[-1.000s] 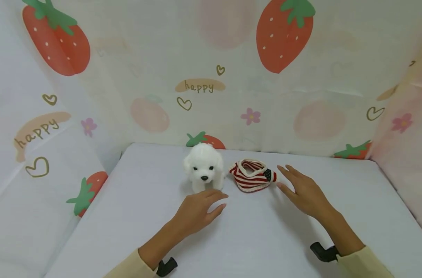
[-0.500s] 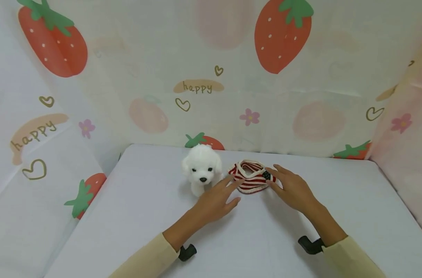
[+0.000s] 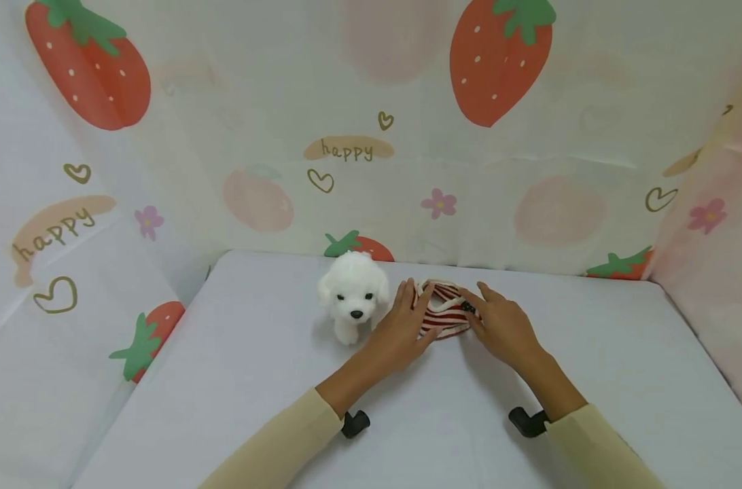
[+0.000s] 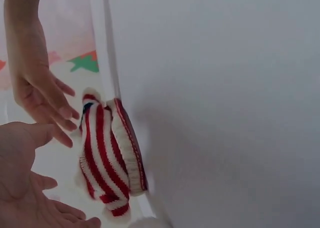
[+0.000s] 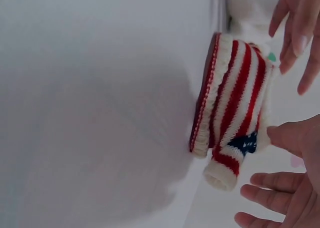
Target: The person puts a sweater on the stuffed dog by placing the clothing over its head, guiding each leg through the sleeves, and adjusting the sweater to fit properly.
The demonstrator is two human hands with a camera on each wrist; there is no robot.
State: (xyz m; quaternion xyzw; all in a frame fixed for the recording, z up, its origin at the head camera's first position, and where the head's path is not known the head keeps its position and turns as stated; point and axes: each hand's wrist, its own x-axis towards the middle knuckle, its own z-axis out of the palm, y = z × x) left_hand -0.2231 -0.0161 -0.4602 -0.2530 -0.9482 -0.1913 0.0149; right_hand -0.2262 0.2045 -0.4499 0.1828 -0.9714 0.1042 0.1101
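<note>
A small knitted sweater (image 3: 446,320) with red and white stripes stands on the table, its neck opening facing up. A dark blue patch with white marks shows near one short sleeve (image 5: 220,175). My left hand (image 3: 400,334) is at the sweater's left side, fingers spread and extended. On the other side is my right hand (image 3: 504,331), its thumb close to the blue patch; I cannot tell if it touches. In the left wrist view, a gap shows between my left hand (image 4: 25,188) and the knit. A white plush dog (image 3: 354,288) stands left of the sweater, partly behind my left hand.
A white table (image 3: 249,353) carries both things. Behind it hangs a cloth backdrop (image 3: 371,88) printed with strawberries, hearts and flowers, which also covers the sides. A black wrist mount (image 3: 528,422) sticks out below the right wrist, another (image 3: 355,424) below the left.
My left hand has moved right and forward, from in front of the plush dog to the sweater's left side. My right hand has moved left, closer to the sweater. The dog and sweater stay put.
</note>
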